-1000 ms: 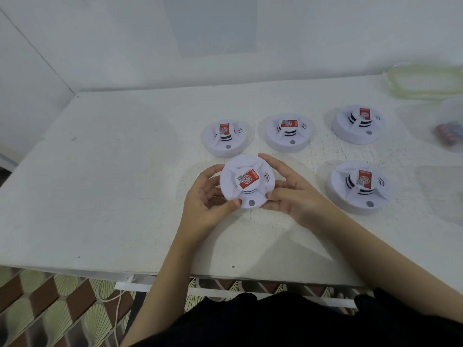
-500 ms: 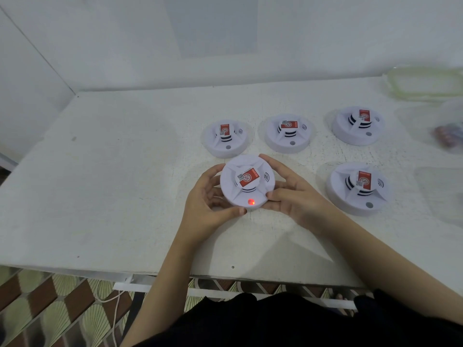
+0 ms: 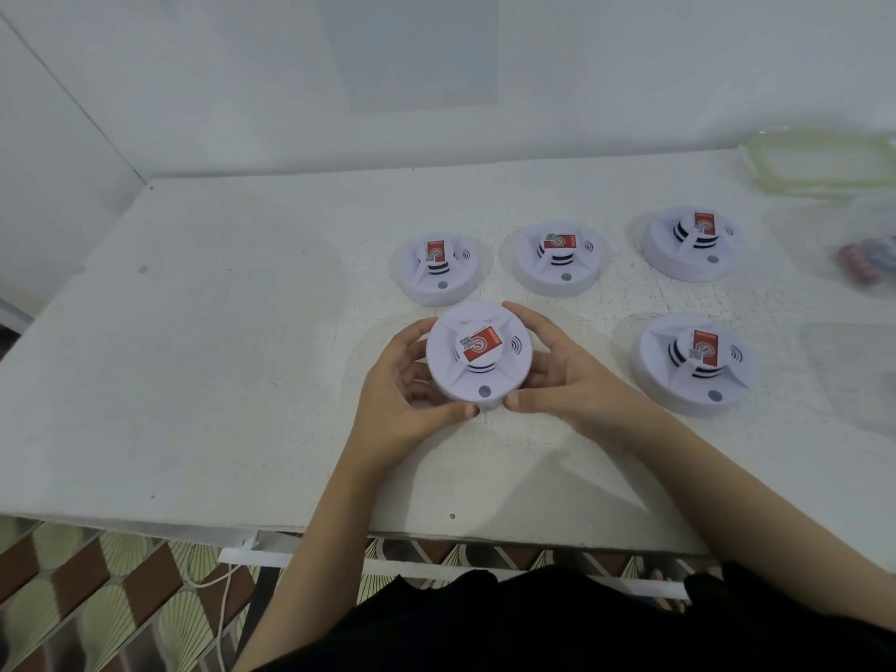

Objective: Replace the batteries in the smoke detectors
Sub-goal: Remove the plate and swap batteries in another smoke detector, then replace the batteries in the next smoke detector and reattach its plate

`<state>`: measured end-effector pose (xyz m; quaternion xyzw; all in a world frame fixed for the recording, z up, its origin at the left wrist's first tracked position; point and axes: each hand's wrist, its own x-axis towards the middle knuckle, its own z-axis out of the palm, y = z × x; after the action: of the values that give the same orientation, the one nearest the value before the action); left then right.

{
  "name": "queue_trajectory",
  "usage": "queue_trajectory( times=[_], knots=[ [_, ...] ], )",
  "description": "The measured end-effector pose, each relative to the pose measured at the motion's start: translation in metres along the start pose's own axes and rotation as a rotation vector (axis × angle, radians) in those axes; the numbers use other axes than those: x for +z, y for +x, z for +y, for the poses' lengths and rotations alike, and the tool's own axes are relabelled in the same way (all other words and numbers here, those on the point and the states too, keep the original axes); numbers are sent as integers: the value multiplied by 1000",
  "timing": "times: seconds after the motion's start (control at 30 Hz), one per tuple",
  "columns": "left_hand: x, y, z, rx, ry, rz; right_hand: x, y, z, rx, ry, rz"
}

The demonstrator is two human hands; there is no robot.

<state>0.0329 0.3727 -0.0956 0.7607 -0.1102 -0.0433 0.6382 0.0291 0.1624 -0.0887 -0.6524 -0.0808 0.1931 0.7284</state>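
A round white smoke detector (image 3: 477,358) with a red label on top is held face up just above the white table (image 3: 218,361). My left hand (image 3: 405,400) grips its left rim, thumb at the front edge. My right hand (image 3: 565,378) grips the right rim, fingers curled round the back and thumb at the front. Its small indicator near the front is grey. Several more detectors lie face up on the table: one at the back left (image 3: 439,269), one behind the held one (image 3: 557,259), one at the back right (image 3: 693,242) and one to the right (image 3: 693,363).
A clear plastic container lid (image 3: 819,160) lies at the far right back corner. A clear bag with reddish batteries (image 3: 865,259) sits blurred at the right edge. The table's front edge runs below my forearms, with patterned floor tiles and a white cable (image 3: 220,603) underneath.
The held detector's indicator lit red half a second ago and is now dark. Both hands keep the same grip, with the detector barely shifted.
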Motion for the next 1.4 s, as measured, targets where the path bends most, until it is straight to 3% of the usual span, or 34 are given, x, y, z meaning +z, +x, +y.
queue_trajectory(
  times=[0.17,0.33,0.53,0.73,0.97,1.07,1.17,1.27,1.4],
  knots=[
    [0,-1,-1,17,31,-22,-3,-9,-8,-49,-214,42],
    [3,-1,-3,53,113,-51,-15,-18,-7,-106,-711,213],
    [5,1,-7,112,422,-45,-14,-26,2,-139,-763,209],
    [7,0,-10,154,519,-54,-15,-28,8,-156,-758,240],
    [8,1,-7,189,495,-84,-16,-30,7,-159,-771,222],
    [9,4,-4,153,380,0,-20,-34,-3,-233,-847,202],
    [8,9,-3,163,393,134,-33,-31,-19,-306,-962,317],
    [3,16,-7,135,465,105,-63,-17,-35,-320,-1055,483],
    [0,21,-16,166,639,27,-112,5,-48,-91,-1231,738]
  ],
)
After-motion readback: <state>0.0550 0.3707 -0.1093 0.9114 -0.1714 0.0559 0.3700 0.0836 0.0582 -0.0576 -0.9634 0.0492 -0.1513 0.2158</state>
